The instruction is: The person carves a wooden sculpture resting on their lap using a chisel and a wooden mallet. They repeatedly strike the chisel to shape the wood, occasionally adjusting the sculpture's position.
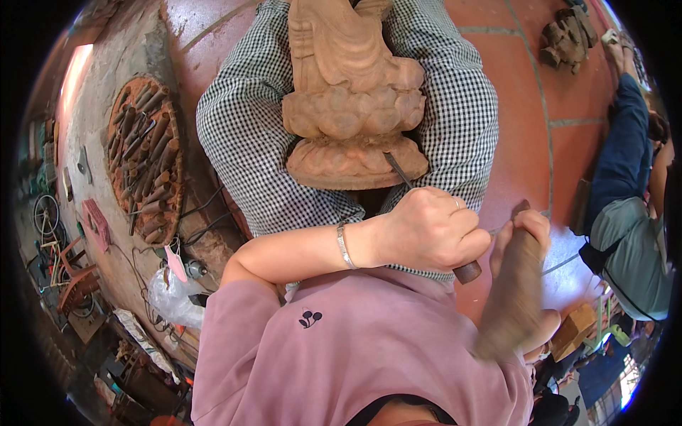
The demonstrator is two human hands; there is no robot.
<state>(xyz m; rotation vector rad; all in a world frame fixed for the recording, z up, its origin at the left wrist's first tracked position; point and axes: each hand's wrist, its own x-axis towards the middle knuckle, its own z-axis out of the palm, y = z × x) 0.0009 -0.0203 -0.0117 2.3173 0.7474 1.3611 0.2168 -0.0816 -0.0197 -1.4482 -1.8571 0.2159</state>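
Observation:
A brown wooden carving (355, 106) of a robed figure on a petalled base lies between my knees, its base toward me. My left hand (430, 227) is closed around a chisel (399, 169). The chisel's metal blade slants onto the rim of the base, and its wooden handle end sticks out below my fist. To the right, my right hand (534, 226) grips a wooden mallet (513, 291) by its narrow end. The mallet's thick end is blurred by motion and stands apart from the chisel handle.
On the left, a round tray (116, 177) holds many wooden-handled chisels. A clear plastic bag (172, 298) and cables lie nearer me. Another carved wooden piece (568, 39) rests on the tiled floor at far right. A person (629, 206) sits close by on the right.

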